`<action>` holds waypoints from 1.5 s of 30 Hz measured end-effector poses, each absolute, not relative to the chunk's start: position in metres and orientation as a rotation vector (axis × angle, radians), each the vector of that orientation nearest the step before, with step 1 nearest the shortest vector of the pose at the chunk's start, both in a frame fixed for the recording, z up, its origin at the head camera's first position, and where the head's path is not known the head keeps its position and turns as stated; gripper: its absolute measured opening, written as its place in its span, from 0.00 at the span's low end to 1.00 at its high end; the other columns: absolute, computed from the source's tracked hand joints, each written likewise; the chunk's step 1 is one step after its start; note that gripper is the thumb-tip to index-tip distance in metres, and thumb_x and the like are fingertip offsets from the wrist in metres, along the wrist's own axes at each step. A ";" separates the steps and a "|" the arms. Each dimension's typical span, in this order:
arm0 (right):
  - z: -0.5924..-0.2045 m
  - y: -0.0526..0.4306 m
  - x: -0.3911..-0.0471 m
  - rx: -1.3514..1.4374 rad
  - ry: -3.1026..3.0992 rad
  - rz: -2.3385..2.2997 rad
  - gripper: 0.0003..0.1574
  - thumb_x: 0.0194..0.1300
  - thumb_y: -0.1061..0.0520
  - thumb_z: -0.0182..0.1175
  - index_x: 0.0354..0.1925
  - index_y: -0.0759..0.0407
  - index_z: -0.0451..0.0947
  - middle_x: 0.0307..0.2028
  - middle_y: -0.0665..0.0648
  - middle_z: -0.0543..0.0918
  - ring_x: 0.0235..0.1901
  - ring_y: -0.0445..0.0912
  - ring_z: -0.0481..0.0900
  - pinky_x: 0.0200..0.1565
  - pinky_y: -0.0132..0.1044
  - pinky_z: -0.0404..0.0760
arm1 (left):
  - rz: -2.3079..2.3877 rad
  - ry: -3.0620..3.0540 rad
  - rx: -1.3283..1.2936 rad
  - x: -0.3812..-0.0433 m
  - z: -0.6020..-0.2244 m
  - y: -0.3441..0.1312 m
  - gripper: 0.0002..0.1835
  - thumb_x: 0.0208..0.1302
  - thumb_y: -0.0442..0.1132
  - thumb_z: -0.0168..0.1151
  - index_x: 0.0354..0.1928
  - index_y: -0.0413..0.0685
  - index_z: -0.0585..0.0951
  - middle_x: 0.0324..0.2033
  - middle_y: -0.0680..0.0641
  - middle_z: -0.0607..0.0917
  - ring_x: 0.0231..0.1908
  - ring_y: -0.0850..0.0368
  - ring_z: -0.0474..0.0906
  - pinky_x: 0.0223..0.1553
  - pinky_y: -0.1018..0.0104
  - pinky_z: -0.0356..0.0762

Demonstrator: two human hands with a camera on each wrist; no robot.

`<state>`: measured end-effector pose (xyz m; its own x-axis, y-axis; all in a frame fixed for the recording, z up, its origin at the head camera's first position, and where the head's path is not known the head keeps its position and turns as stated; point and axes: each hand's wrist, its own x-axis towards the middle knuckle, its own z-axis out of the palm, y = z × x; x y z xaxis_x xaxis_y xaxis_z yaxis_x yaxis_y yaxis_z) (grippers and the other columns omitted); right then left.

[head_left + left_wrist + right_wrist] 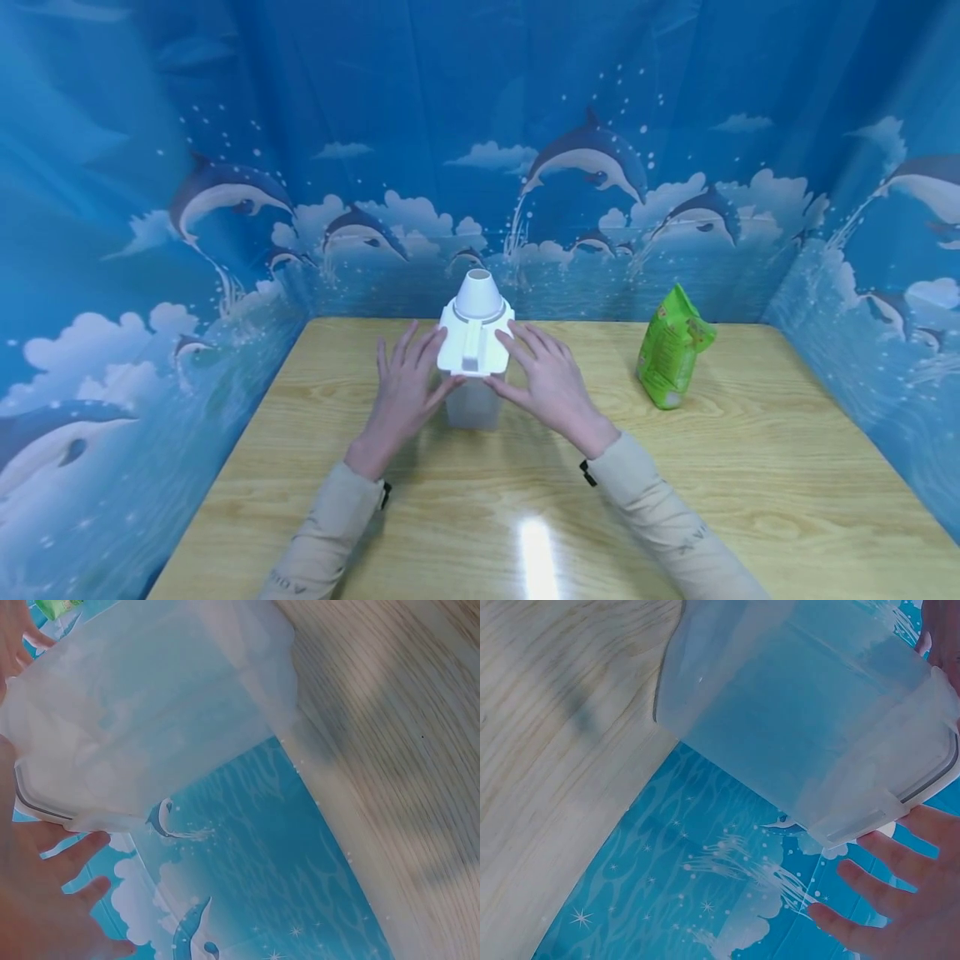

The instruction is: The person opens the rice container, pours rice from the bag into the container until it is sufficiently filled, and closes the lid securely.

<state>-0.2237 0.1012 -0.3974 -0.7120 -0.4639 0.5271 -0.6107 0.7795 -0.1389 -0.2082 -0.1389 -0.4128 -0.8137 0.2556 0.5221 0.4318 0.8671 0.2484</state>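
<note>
A tall translucent plastic storage container [474, 407] stands upright on the table, with a white lid [495, 357] on top. A white cone-shaped cap [478, 293] rises from the lid's back part. My left hand [405, 385] touches the lid's left side, thumb at the front corner and the other fingers spread. On the opposite side my right hand [552, 382] touches the lid likewise, its thumb at the front right corner. Both wrist views show fingertips against the lid's rim, beside the see-through container wall [172, 697]. No contents are visible through it.
A green printed bag [671, 350] stands on the wooden table [750, 467] to the right of the container. Blue dolphin-print curtains [450, 100] enclose the back and both sides. A bright light reflection lies near the table's front.
</note>
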 end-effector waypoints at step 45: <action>-0.403 0.141 -0.205 0.756 -2.532 0.467 0.47 0.68 0.32 0.59 0.74 0.56 0.65 0.74 0.62 0.65 0.70 0.62 0.66 0.67 0.67 0.66 | -0.517 -2.471 -0.600 -0.204 -0.423 -0.107 0.46 0.70 0.74 0.29 0.76 0.50 0.65 0.72 0.44 0.69 0.77 0.40 0.51 0.70 0.25 0.38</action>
<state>-0.2054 0.1413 -0.4034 -0.7464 -0.4275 0.5101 -0.5813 0.7920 -0.1869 -0.2045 -0.1068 -0.4234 -0.7549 0.3046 0.5808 0.5118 0.8274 0.2313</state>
